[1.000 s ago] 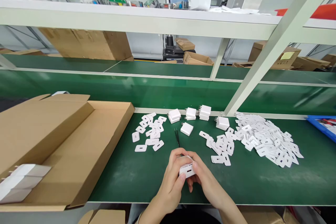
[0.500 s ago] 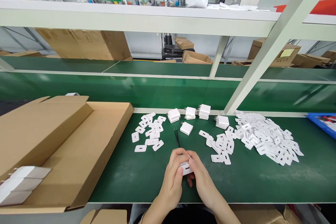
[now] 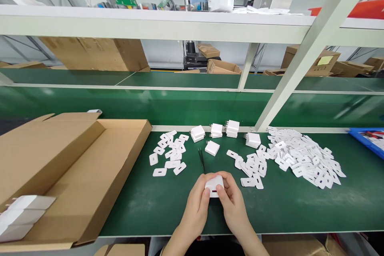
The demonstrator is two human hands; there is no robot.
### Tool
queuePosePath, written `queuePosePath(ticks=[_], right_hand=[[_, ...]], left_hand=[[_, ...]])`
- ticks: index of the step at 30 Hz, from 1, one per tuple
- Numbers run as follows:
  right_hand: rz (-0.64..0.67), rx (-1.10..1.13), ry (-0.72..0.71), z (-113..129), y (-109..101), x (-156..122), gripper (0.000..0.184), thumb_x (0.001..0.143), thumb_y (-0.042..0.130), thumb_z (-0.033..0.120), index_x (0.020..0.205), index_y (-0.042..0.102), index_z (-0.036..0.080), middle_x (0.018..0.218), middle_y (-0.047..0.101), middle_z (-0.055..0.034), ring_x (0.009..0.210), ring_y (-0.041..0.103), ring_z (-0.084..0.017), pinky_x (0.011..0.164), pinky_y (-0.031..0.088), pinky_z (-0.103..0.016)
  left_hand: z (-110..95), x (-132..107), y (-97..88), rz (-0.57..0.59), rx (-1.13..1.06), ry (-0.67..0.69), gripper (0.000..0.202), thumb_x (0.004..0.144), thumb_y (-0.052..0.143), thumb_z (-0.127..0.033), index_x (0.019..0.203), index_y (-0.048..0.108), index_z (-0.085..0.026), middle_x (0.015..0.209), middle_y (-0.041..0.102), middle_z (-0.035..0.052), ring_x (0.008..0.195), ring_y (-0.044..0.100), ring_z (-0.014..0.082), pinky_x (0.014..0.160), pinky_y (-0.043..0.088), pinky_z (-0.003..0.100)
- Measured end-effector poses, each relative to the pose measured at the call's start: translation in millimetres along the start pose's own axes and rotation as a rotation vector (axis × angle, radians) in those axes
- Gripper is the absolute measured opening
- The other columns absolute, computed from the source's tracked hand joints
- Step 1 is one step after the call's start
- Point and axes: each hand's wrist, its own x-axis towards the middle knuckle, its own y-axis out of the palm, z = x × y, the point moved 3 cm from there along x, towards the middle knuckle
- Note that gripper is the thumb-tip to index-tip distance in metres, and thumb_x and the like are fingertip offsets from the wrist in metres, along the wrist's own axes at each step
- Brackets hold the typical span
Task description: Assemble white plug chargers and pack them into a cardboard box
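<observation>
Between both hands is a white charger (image 3: 214, 184) with a dark slot showing on its near end. My left hand (image 3: 196, 202) grips its left side, with the thumb beside the slot. Around the right side close the fingers of my right hand (image 3: 232, 200), its thumb lying on the charger's corner. Black tweezers (image 3: 201, 160) lie on the green table just beyond my left fingers. Past them sits a lone white charger (image 3: 212, 148). Small white slotted plates (image 3: 172, 164) are scattered to the left, and more slotted plates (image 3: 252, 166) lie to the right.
An open cardboard box (image 3: 99, 192) on the left holds several white chargers (image 3: 22, 214). More chargers (image 3: 232, 128) stand along the table's back edge. A large heap of white plates (image 3: 303, 158) lies right, near a blue tray (image 3: 369, 140). A slanted post (image 3: 303, 54) rises behind.
Both hands have turned the charger so its broad face and slotted end show more. The view has tilted slightly upward; the things on the table look unmoved.
</observation>
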Motion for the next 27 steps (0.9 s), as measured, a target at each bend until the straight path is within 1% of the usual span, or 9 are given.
queuePosePath(ticks=[5,10,12,14,17,19,22,24,27], right_hand=[[0.027,-0.068,0.039,-6,-4,-3,0.047,0.101,0.049,0.068,0.117,0.060,0.024,0.081,0.060,0.0009,0.065,0.054,-0.017,0.061,0.045,-0.029],[-0.033,-0.044,0.009,-18,-8,-3,0.044,0.100,0.056,0.064,0.112,0.060,0.023,0.087,0.066,-0.0016,0.076,0.061,-0.019,0.068,0.047,-0.029],[-0.054,-0.086,0.004,-20,-15,0,0.044,0.100,0.056,0.065,0.109,0.060,0.022,0.079,0.064,-0.0001,0.070,0.057,-0.018,0.064,0.044,-0.029],[-0.004,-0.214,0.005,-15,-25,5,0.044,0.101,0.053,0.065,0.107,0.061,0.022,0.071,0.060,0.0026,0.063,0.054,-0.016,0.060,0.040,-0.028],[0.132,-0.518,-0.026,4,-47,24,0.044,0.108,0.040,0.058,0.106,0.066,0.023,0.076,0.066,0.0010,0.068,0.061,-0.018,0.065,0.044,-0.030],[0.066,-0.783,-0.095,18,-67,44,0.045,0.111,0.033,0.052,0.107,0.068,0.024,0.084,0.070,-0.0019,0.076,0.065,-0.021,0.070,0.047,-0.032],[-0.118,-1.122,-0.192,24,-90,77,0.026,0.104,0.053,0.039,0.110,0.069,0.019,0.101,0.071,-0.0099,0.096,0.067,-0.028,0.077,0.050,-0.036],[-0.133,-1.202,-0.219,16,-98,97,0.017,0.093,0.068,0.027,0.107,0.070,0.018,0.108,0.070,-0.0132,0.104,0.065,-0.033,0.081,0.050,-0.038],[-0.101,-1.226,-0.262,1,-102,114,0.011,0.088,0.070,0.016,0.098,0.071,0.020,0.104,0.070,-0.0104,0.099,0.066,-0.030,0.080,0.050,-0.036]], left_hand=[[10,1,2.4,-0.028,0.013,-0.012,0.045,0.109,0.038,-0.052,0.124,0.071,-0.025,0.114,0.070,0.0099,0.113,0.062,0.0280,0.098,0.052,0.041],[16,2,9.9,-0.054,-0.005,-0.015,0.046,0.109,0.040,-0.054,0.118,0.074,-0.024,0.114,0.072,0.0097,0.111,0.065,0.0276,0.099,0.052,0.041],[15,5,9.5,-0.023,-0.025,-0.039,0.046,0.109,0.039,-0.053,0.118,0.073,-0.023,0.114,0.072,0.0097,0.105,0.067,0.0259,0.094,0.053,0.039],[14,9,6.4,0.062,-0.018,-0.081,0.043,0.109,0.040,-0.051,0.123,0.070,-0.024,0.113,0.073,0.0085,0.093,0.068,0.0230,0.086,0.056,0.036],[11,21,-2.5,0.154,0.175,-0.062,0.040,0.104,0.055,-0.045,0.138,0.062,-0.026,0.114,0.075,0.0073,0.091,0.068,0.0236,0.086,0.055,0.039],[9,30,-6.0,0.170,0.385,0.041,0.045,0.101,0.062,-0.038,0.143,0.057,-0.025,0.126,0.073,0.0097,0.107,0.067,0.0287,0.094,0.052,0.044],[10,45,-3.7,0.199,0.640,0.175,0.041,0.099,0.064,-0.029,0.139,0.057,-0.023,0.132,0.071,0.0121,0.116,0.063,0.0337,0.094,0.049,0.048],[13,56,-2.4,0.181,0.748,0.220,0.039,0.096,0.068,-0.028,0.133,0.059,-0.022,0.128,0.070,0.0115,0.117,0.061,0.0349,0.092,0.049,0.048],[16,74,-5.7,0.145,0.839,0.261,0.038,0.093,0.072,-0.027,0.129,0.059,-0.022,0.130,0.066,0.0102,0.119,0.060,0.0327,0.095,0.050,0.045]])
